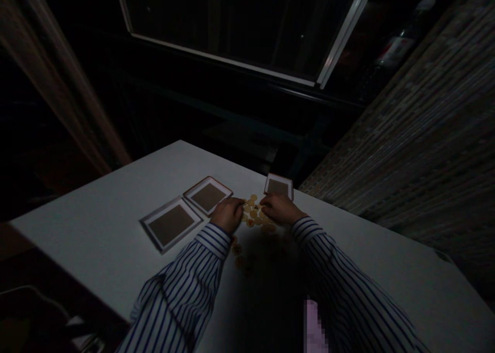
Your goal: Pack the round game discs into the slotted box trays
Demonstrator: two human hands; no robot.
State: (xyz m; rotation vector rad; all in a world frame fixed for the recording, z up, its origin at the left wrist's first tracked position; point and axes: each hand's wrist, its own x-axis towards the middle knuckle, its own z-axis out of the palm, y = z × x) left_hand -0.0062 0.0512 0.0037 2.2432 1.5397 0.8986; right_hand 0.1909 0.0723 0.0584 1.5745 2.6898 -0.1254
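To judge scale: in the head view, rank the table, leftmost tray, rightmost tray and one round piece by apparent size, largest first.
Table
Leftmost tray
Rightmost tray, partly hidden
Round piece

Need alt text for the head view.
Left hand and right hand, in striped sleeves, flank round tan discs on a dimly lit white table. Two shallow open boxes lie left, a third box beyond the right hand.
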